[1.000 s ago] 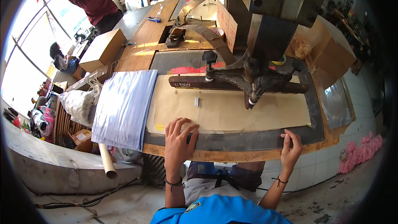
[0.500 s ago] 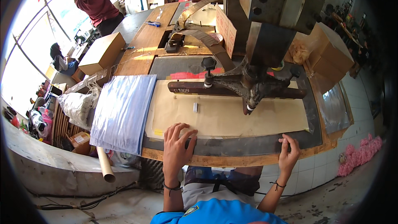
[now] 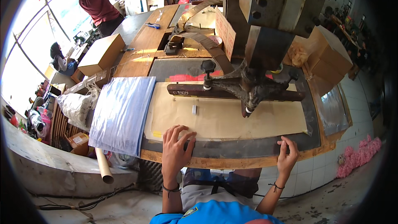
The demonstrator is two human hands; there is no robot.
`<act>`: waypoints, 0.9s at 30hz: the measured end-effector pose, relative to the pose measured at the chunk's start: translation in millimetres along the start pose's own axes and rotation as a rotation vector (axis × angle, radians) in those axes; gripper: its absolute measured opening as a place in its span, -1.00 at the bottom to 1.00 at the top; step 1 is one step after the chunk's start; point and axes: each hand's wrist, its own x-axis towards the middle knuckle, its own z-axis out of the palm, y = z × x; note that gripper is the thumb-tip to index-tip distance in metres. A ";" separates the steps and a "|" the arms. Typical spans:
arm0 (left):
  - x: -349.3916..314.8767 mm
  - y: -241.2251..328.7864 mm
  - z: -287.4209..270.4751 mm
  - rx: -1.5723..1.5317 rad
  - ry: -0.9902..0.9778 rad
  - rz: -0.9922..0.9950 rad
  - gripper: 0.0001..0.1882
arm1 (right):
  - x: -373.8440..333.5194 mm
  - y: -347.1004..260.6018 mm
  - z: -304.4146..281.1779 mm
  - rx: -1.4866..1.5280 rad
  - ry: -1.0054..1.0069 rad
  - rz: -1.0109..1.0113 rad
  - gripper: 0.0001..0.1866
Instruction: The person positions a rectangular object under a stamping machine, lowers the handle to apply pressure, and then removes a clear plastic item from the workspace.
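Observation:
My left hand (image 3: pixel 177 147) is open, palm down, its spread fingertips at the front left edge of a tan sheet (image 3: pixel 224 118). It holds nothing. My right hand (image 3: pixel 287 153) rests by the dark front border of the table near the sheet's right corner, fingers loosely bent and apart, nothing in them. Over the sheet stands a press head (image 3: pixel 253 85) with a dark metal bar (image 3: pixel 186 90) across the sheet's far part. A small pale piece (image 3: pixel 194 109) lies on the sheet in front of the bar. Left of it is a stack of clear bluish plastic sheets (image 3: pixel 120 114).
The thick press column (image 3: pixel 269 45) rises in front of me. Cardboard boxes stand at the left (image 3: pixel 101 54) and right (image 3: pixel 327 58). A clear plastic sheet (image 3: pixel 333 112) lies at the right edge. A cardboard tube (image 3: pixel 103 166) sticks out below left. Far left, a person (image 3: pixel 98 4) stands with raised arms.
Both hands stay in nearly the same places. The view has shifted very slightly. The standing person at the far left has leaned a little to the right.

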 end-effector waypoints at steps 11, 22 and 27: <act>-0.5 -0.7 0.7 -0.004 -0.004 -0.002 -0.78 | -0.2 -2.6 -0.1 0.005 0.010 0.012 -0.82; -0.1 -0.9 0.0 -0.003 -0.004 -0.004 -0.78 | 0.0 -0.3 0.7 -0.001 0.011 0.004 -0.82; -0.2 -0.7 -0.4 -0.002 -0.006 -0.003 -0.78 | 0.1 0.4 -0.4 -0.013 0.000 -0.013 -0.81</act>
